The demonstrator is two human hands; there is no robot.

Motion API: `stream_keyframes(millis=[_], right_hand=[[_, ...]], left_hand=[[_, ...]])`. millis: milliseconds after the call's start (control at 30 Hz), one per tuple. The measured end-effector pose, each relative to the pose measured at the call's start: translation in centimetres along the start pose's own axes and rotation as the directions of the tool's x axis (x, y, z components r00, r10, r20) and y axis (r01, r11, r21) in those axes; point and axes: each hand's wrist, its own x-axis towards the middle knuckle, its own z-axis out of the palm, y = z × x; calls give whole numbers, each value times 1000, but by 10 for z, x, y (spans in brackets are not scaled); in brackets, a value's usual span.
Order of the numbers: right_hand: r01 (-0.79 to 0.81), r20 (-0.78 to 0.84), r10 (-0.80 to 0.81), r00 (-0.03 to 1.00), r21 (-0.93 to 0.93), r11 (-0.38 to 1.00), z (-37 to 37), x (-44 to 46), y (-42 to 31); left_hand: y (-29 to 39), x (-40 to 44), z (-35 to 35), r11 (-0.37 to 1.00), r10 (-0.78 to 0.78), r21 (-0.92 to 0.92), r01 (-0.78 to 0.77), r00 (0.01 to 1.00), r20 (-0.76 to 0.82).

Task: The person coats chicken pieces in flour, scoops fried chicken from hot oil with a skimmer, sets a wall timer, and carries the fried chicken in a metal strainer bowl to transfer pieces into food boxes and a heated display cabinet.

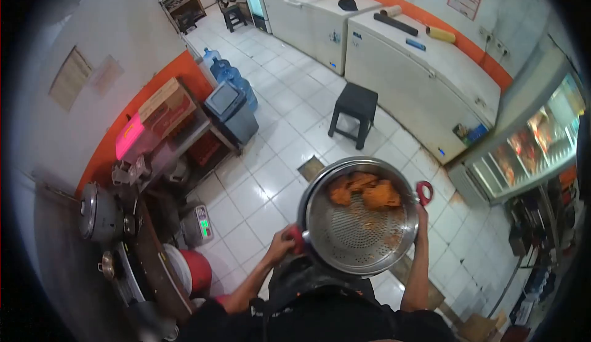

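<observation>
I hold a round metal steamer pot (pixel 311 243) in front of my body, with a perforated steamer tray (pixel 357 234) inside it. Several orange pieces of food (pixel 381 195) lie on the tray's far side, and crumbs are scattered over the holes. My left hand (pixel 281 246) is closed around the red handle (pixel 297 238) on the pot's left. On the other side, my right hand (pixel 422 217) grips the pot's edge just below the right red handle (pixel 425 192); its fingers are mostly hidden.
A black stool (pixel 357 105) stands on the tiled floor ahead, before white chest freezers (pixel 406 74). To the left are a grey bin (pixel 237 111), water jugs (pixel 237 80), a digital scale (pixel 197 224) and a counter (pixel 163 262). A glass-door fridge (pixel 523 151) is at the right.
</observation>
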Motion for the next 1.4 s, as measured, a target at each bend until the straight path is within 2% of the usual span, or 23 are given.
stream_keyframes(millis=[33, 67, 100, 133, 167, 200, 333, 400, 500, 533, 567, 633, 667, 733, 833, 933, 1033, 1067, 1167, 1233, 1267, 1333, 1400], right_hand=[[12, 15, -11, 1000, -54, 998, 22, -3, -13], [-73, -39, 70, 997, -101, 992, 72, 80, -8], [-94, 38, 99, 994, -114, 989, 69, 178, 4], [-132, 106, 143, 984, -104, 986, 92, 205, 1], [-97, 177, 136, 975, -214, 972, 192, 239, -28], [28, 273, 46, 961, -262, 965, 215, 238, -29], [16, 383, 43, 923, -150, 989, 268, 280, -12], [18, 321, 62, 945, -239, 971, 292, 323, -21], [152, 299, -64, 952, -278, 948, 312, 383, -46], [292, 300, -142, 943, -548, 784, 288, 422, -7], [203, 279, -108, 954, -340, 918, 317, 405, -63], [423, 291, -335, 896, -333, 843, 343, 450, -81], [256, 187, -224, 956, -173, 951, 357, 472, -93], [205, 180, -181, 967, -128, 970, 375, 539, -112], [208, 273, -147, 951, -209, 956, 411, 628, -132], [42, 333, 22, 943, -184, 982, 505, 713, -150], [205, 462, -105, 881, -172, 964, 626, 825, -172], [262, 495, -133, 858, -201, 944, 649, 863, -160], [216, 593, -51, 803, -209, 954, 757, 936, -175], [233, 613, -56, 788, -212, 949, 836, 986, -179], [241, 610, -61, 790, -218, 946, 867, 1012, -177], [218, 598, -56, 800, -203, 954, 919, 1055, -175], [223, 568, -101, 817, -151, 963, 977, 1113, -187]], left_hand=[[2, -35, 5, 999, 35, -29, -38, 994, -101], [21, 33, -19, 998, -45, -47, 37, 982, -184], [-6, 106, -9, 996, -38, -81, 19, 973, -229], [8, 113, -15, 996, -45, -92, 21, 961, -273], [70, 129, -65, 985, -95, -168, 40, 938, -334], [53, 113, -70, 966, -79, -256, -44, 888, -452], [48, 127, -93, 962, 13, -225, -155, 848, -530], [70, 191, -123, 938, 51, -274, -211, 868, -494], [106, 283, -168, 962, 26, -253, -104, 956, -291], [94, 301, -192, 958, -13, -284, -48, 978, -210], [95, 332, -200, 954, -1, -292, -74, 969, -248], [126, 391, -207, 957, -43, -287, -30, 968, -246], [122, 426, -225, 960, -10, -276, -36, 987, -162], [140, 501, -232, 949, 23, -310, -59, 993, -120], [180, 573, -231, 937, 21, -339, -85, 982, -188], [223, 645, -289, 941, 67, -318, -120, 983, -173], [272, 693, -322, 904, 52, -364, -223, 904, -424], [270, 710, -340, 904, 38, -369, -215, 902, -431], [293, 773, -374, 882, 43, -364, -298, 821, -569], [319, 812, -419, 921, 77, -241, -305, 751, -656], [337, 840, -442, 919, 76, -240, -313, 739, -670], [381, 898, -497, 957, 190, -42, -288, 725, -662], [436, 964, -548, 924, 201, -130, -360, 745, -636]])
